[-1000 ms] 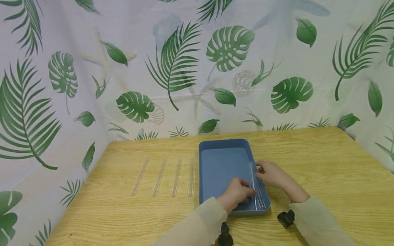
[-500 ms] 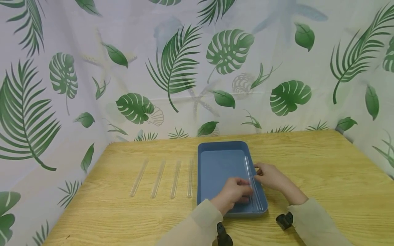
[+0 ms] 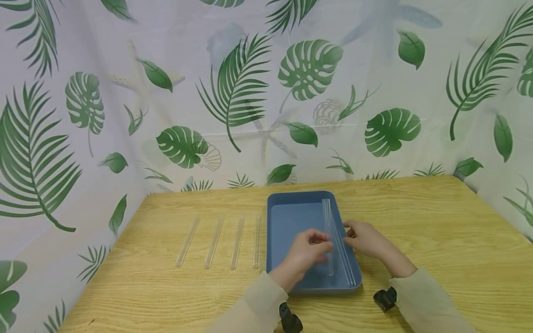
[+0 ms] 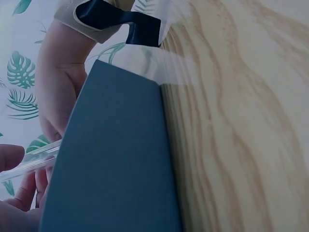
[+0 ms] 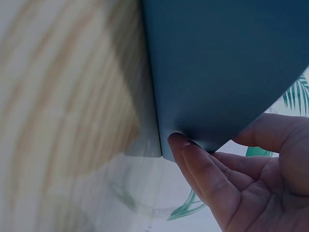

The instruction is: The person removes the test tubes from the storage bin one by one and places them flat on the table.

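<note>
My left hand (image 3: 305, 255) pinches a clear test tube (image 3: 327, 216) over the right half of the blue tray (image 3: 291, 222). The tube points away from me, lengthwise along the tray. In the left wrist view, the thumb and fingers close around the same test tube (image 4: 36, 161) beyond the tray's wall (image 4: 113, 150). More clear tubes (image 3: 346, 264) lie along the tray's right side. My right hand (image 3: 367, 238) grips the tray's right rim. From the right wrist, its fingers (image 5: 207, 176) press the outer wall, with the thumb up at the rim.
Left of the tray, several clear test tubes lie in a spaced row on the wooden table, from the leftmost tube (image 3: 188, 242) to the one nearest the tray (image 3: 257, 243). A leaf-patterned cloth (image 3: 250, 152) hangs behind the table (image 3: 137, 296).
My left hand has drawn one test tube away from the others at the tray's right side and moved it leftward and farther from me. My right hand keeps its grip on the rim.
</note>
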`<state>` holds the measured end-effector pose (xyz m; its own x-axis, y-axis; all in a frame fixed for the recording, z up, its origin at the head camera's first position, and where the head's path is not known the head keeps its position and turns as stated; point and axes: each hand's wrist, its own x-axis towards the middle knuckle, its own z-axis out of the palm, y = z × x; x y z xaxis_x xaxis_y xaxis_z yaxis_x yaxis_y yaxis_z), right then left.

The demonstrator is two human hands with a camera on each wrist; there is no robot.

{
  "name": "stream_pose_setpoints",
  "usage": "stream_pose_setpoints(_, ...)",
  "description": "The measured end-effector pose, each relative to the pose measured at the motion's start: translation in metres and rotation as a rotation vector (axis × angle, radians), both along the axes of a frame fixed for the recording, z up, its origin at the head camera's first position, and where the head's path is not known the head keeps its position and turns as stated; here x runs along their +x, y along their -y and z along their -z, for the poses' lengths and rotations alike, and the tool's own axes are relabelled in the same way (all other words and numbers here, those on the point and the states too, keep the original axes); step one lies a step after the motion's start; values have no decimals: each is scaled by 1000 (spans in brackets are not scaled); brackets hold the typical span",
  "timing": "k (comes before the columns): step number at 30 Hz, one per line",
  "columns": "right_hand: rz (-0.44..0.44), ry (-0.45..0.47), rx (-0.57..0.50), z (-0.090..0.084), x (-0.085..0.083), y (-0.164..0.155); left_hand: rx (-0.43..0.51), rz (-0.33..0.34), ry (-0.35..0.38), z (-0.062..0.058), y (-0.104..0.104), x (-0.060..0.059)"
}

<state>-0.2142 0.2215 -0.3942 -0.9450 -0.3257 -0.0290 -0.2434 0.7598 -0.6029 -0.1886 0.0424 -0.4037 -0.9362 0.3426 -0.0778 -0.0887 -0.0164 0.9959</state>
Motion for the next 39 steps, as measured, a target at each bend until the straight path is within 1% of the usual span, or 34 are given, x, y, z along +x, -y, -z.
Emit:
stream_pose_setpoints(4, 8, 10, -6, 1, 1, 1, -54, 6, -61, -4, 14, 1)
stream_pose_setpoints(7, 6, 15, -6, 1, 2, 2, -104, -2, -98, -8, 27, 1)
stream_pose_setpoints(12, 2, 18, -8, 0, 3, 1, -159, -53, -151, -12, 51, -1)
stream_pose_setpoints(15, 4, 21, -9, 1, 4, 1, -205, -83, -165, -13, 64, -4)
stream_pose_setpoints(17, 9, 25, -10, 2, 4, 1, -230, -100, -158, -15, 72, -5)
stream_pose_setpoints(20, 4, 22, -9, 2, 3, 0, -250, -122, -146, -13, 82, -6)
stream_pose_setpoints(23, 5, 21, -6, 2, 3, 0, -241, -139, -137, -11, 90, -7)
stream_pose_setpoints(28, 9, 18, -4, 1, 3, 0, -247, -147, -139, -7, 100, -10)
stream_pose_setpoints(33, 7, 12, -4, 1, 2, 0, -216, -160, -108, -3, 107, -13)
stream_pose_setpoints(39, 5, 5, -10, 1, 1, -1, -193, -173, -56, -1, 116, -15)
